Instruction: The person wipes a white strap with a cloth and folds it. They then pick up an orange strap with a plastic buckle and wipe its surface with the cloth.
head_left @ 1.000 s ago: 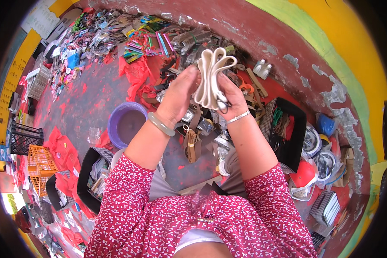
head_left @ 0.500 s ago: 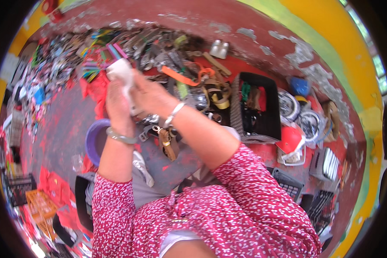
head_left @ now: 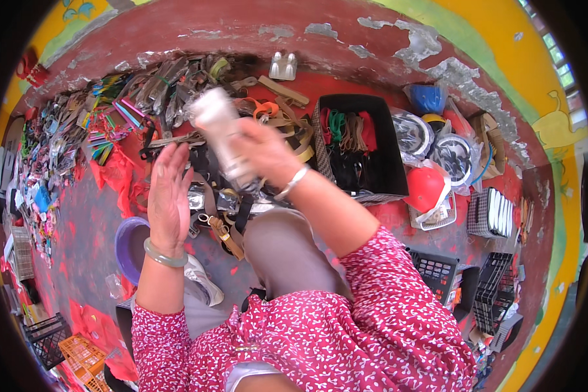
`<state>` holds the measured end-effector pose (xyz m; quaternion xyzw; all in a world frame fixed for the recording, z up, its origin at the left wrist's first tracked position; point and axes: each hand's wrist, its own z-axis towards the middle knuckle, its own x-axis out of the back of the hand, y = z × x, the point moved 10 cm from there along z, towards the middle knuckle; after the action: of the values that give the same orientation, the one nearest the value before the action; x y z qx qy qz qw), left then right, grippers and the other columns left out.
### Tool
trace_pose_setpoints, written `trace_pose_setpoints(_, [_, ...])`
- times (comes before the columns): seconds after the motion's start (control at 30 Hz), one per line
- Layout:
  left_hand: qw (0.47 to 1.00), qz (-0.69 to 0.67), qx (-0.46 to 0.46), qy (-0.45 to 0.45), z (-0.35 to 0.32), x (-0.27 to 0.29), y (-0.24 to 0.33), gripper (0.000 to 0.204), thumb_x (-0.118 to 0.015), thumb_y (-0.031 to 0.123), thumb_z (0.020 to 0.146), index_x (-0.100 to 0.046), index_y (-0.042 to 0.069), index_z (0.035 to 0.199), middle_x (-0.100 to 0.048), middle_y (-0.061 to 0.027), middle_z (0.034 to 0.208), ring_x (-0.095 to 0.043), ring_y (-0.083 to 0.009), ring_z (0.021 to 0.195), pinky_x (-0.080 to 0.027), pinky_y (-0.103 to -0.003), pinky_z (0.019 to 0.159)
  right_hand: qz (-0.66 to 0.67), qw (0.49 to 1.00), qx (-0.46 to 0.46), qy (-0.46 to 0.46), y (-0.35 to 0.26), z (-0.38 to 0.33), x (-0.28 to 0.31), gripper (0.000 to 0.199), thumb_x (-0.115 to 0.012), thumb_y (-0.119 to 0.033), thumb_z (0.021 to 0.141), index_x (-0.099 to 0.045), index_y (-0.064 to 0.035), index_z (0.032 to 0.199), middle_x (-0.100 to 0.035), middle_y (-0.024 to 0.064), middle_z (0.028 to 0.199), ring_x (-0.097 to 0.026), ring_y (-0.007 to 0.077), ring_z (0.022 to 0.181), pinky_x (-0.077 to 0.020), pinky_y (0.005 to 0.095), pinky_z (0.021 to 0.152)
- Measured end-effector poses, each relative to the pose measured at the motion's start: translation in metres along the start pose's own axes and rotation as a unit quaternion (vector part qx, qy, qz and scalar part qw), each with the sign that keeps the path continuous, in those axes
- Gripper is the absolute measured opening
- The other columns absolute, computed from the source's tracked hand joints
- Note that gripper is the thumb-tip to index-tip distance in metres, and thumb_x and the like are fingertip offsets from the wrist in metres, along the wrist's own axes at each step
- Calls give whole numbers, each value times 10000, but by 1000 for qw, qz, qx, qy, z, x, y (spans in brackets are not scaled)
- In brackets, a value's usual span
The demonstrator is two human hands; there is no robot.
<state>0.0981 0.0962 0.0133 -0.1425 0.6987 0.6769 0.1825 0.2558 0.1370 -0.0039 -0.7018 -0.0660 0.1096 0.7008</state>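
My right hand [head_left: 268, 151] is closed around a pale, elongated bundle [head_left: 223, 137], whitish at its far end and smeared by motion, so its kind cannot be told. Beside it, to the left, my left hand [head_left: 170, 189] is raised with its fingers stretched out and holds nothing. A gap separates that hand from the bundle. Below both hands lie brown and black belts [head_left: 225, 234] with metal buckles, partly hidden by the bundle and my right hand. An orange strap [head_left: 262, 108] shows just beyond the right hand.
A purple basin [head_left: 125, 251] stands left of my foot. To the right are a black-lined box [head_left: 388, 157] holding cords, a red cap [head_left: 426, 189] and bagged wheel-like discs [head_left: 452, 160]. Heaped small goods [head_left: 46, 170] spread along the far left. A peeling red wall [head_left: 235, 23] rises behind.
My hands have moved apart: the left has let go of the pale bundle, while the right holds it and has swung it to the right. The view has shifted slightly.
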Motion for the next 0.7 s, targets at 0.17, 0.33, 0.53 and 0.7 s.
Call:
trace_pose_setpoints(0.17, [994,87,70,-9,16,36,-40,366,-419,312,928,-506,19,1130,-553,-147,1139,-496,-225,1114,-354,-350,954,-178,924,-97,326,165,-21,291,229,-511,-146,805,-596,-6,965,-622,72,802,-595,160,701,-476,295,639])
trace_pose_setpoints(0.33, [962,194,172,87,14,99,-83,336,-460,315,910,-540,23,1058,-605,-116,1030,-561,-178,988,-413,-301,869,-449,709,-298,454,256,-66,445,334,-494,-250,732,-619,46,824,-606,260,885,-585,390,873,-466,443,775])
trace_pose_setpoints(0.53, [932,239,224,155,-1,140,-101,286,-469,269,911,-553,18,1019,-624,-101,946,-587,-153,896,-442,-260,788,-471,627,-400,474,313,-36,466,278,-491,-234,806,-568,-7,948,-624,191,953,-620,311,873,-490,412,748])
trace_pose_setpoints(0.7, [914,251,258,189,-3,152,-108,272,-481,281,905,-564,40,997,-634,-96,925,-601,-153,862,-464,-258,752,-592,594,-372,398,333,19,451,205,-436,-150,850,-524,-55,1009,-622,119,958,-611,263,889,-481,382,745])
